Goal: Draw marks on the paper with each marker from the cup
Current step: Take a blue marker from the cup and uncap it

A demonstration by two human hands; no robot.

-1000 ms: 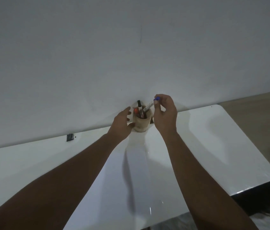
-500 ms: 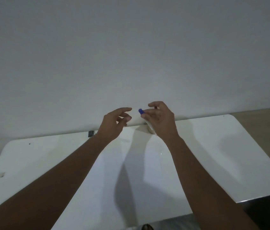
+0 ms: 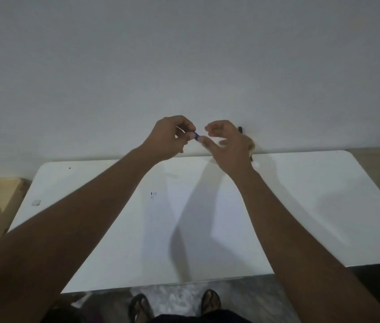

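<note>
Between the fingers of the left hand (image 3: 168,138) sits the blue marker cap (image 3: 197,135), pinched, perhaps with the marker body behind it; the blur hides this. Just right of them the right hand (image 3: 228,145) has its fingers spread and holds nothing. Behind these fingers the cup (image 3: 251,146) shows partly. Below both hands the paper (image 3: 184,217) lies on the tabletop (image 3: 324,194), with small marks (image 3: 153,195).

Blue-capped marker (image 3: 197,135) pinched at left fingertips (image 3: 191,134), cap end just beside right fingers (image 3: 205,142), tan cup (image 3: 251,145) mostly hidden behind right hand (image 3: 228,145), white paper (image 3: 184,217) below, small dark marks (image 3: 153,195).
</note>
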